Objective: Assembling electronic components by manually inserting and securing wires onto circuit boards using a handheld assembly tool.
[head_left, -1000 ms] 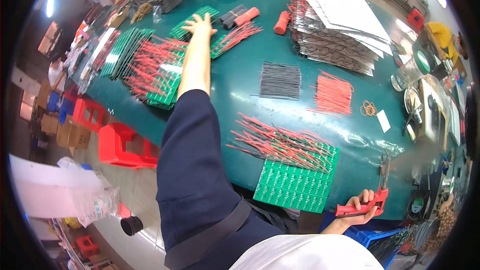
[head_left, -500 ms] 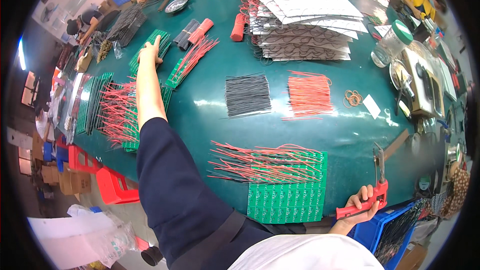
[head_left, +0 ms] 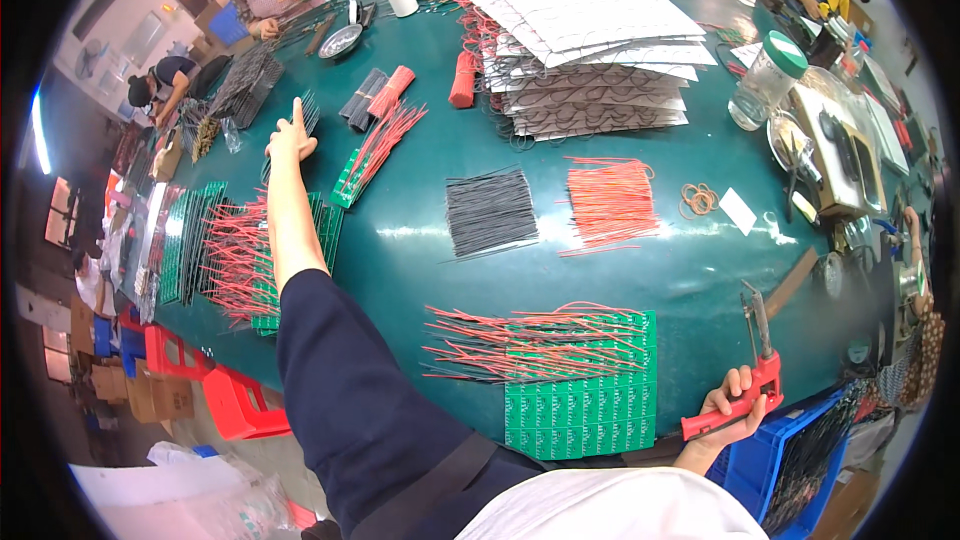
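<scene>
My left hand reaches to the far left of the table. Its fingers are closed on a circuit board panel, which is seen tilted and partly hidden behind the hand. At lower right, my right hand grips a red soldering gun, its metal tip pointing up and away. In front of me lies a green circuit board panel with red and black wires across its far half and past its left edge. Beyond it are a bundle of black wires and one of red wires.
Wired boards are stacked at left, near a narrow wired board. A tall stack of white sheets with wires stands at the back. Rubber bands, a green-lidded jar and a blue crate are right. Co-workers sit around the table.
The panel at my left hand has gone from lying face-up to tilted, showing darker. The view has shifted slightly; my right hand still holds the soldering gun.
</scene>
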Demonstrator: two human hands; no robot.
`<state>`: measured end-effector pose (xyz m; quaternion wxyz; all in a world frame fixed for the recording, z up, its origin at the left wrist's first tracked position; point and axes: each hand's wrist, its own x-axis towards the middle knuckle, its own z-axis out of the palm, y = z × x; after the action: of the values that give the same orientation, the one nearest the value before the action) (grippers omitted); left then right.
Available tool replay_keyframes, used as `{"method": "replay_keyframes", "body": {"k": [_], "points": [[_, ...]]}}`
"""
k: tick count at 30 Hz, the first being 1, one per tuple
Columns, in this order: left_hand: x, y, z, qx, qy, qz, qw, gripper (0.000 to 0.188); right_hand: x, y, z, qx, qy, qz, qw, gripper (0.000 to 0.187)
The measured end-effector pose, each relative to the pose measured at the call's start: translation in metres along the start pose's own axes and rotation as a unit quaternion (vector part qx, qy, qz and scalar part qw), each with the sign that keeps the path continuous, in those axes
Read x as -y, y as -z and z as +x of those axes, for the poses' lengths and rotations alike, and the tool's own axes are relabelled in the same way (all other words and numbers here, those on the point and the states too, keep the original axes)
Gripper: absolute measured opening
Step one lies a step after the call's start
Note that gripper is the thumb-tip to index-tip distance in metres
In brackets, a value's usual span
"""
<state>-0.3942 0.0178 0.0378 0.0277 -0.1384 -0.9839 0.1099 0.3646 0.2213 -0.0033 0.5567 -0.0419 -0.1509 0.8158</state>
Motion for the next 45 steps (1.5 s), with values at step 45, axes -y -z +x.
{"method": "replay_keyframes", "body": {"k": [45], "points": [[-0.330,0.174,-0.394,-0.446,-0.748,-0.184,0.457,0.064,0.038,0.012,0.018,0.157,0.117,0.314,0.929,0.064]]}}
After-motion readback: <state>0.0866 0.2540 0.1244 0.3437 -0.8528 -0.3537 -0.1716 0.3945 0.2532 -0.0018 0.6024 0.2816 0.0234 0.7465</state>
